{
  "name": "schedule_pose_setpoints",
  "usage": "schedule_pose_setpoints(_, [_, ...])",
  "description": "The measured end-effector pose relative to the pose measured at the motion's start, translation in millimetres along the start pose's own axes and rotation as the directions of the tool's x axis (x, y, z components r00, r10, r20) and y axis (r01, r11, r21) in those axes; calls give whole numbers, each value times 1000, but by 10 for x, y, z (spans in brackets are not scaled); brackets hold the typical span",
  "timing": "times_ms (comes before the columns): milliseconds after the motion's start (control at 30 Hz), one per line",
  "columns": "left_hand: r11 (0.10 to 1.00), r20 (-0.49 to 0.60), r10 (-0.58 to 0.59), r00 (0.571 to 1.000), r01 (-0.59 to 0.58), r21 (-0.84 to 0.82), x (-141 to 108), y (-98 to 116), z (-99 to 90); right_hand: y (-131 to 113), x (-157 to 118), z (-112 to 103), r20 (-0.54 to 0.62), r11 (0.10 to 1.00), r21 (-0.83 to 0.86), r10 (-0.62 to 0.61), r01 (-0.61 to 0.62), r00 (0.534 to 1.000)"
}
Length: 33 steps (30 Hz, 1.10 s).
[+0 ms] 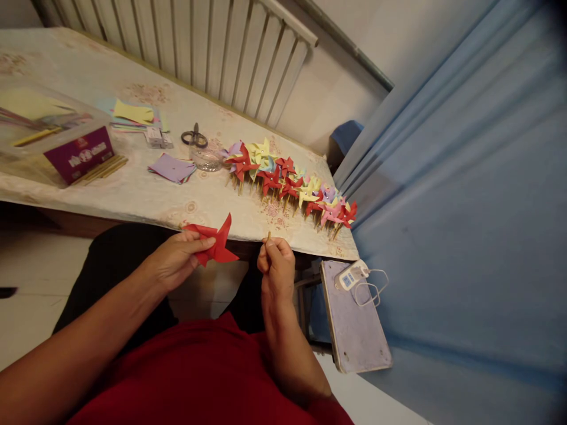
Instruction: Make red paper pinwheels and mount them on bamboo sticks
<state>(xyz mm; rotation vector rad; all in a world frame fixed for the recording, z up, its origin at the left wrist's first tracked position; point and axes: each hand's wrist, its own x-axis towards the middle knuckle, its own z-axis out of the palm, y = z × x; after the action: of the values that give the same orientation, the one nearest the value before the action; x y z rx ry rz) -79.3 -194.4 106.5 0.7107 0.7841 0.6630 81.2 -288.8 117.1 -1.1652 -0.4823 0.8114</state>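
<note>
Shirt (190, 378) below, left hand (179, 257) (fingers closed) pinches paper (224, 247).

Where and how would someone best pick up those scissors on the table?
I'd grip the scissors by their dark finger loops, coming from the table's near side: the loops face that way, while the blades point away, toward the radiator.

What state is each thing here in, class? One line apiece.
Left hand: pinching
Red paper pinwheel: folded, held
Right hand: closed
Thin stick: gripped, mostly hidden
Multicoloured pinwheels: mounted on sticks
Scissors: lying down, blade opening unclear
Purple-topped paper stack: slightly fanned
White cable: loosely looped
Blue curtain: hanging in folds
</note>
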Motion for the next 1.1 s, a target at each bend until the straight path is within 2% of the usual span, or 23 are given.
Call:
schedule_pose_setpoints(300, [1000, 14, 20, 1000, -21, 19, 11, -18, -9, 5, 4, -3, -43, 1000, -29, -6, 5, 999])
schedule_pose_setpoints(533, [1000, -1, 8, 1000, -8, 13, 13, -17, -6, 14, 10, -18, 4, 1000, -18, -5, 5, 1000])
schedule_pose_setpoints(700, [1000, -6, 13, 1000, -13, 6, 20, -32, -15, 3, 9, -27, -30, 1000, -8, 17, -17, 999])
schedule_pose_setpoints(900, [1000, -5, 30, 1000, -30, -3, 25, -44, -21, 11, 6, -46, -6, 1000, -1, -3, 3, 1000])
schedule_pose_setpoints(1100, [1000, 3, 13, 1000, -13, -10, 16, -36, -15, 9, 5, -40, -33, 1000, -1, 14, -14, 999])
